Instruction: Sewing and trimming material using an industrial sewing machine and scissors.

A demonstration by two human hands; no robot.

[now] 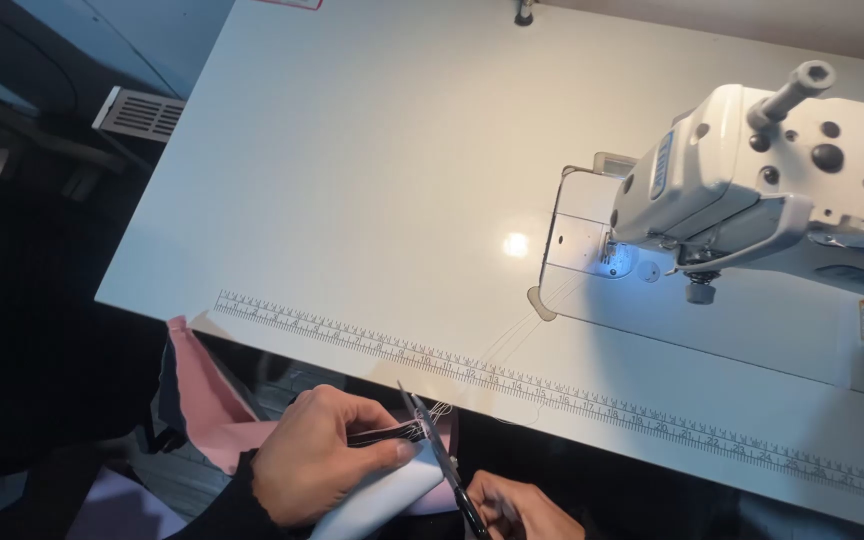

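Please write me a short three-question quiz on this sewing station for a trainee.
1. True or false: the scissors are in the right hand.
2. What does the left hand pinch? A) a spool B) a dark strap end on white fabric C) a ruler
3. Where does the sewing machine stand on the white table: left or right side of the view?

Key: 1 true; 2 B; 3 right.
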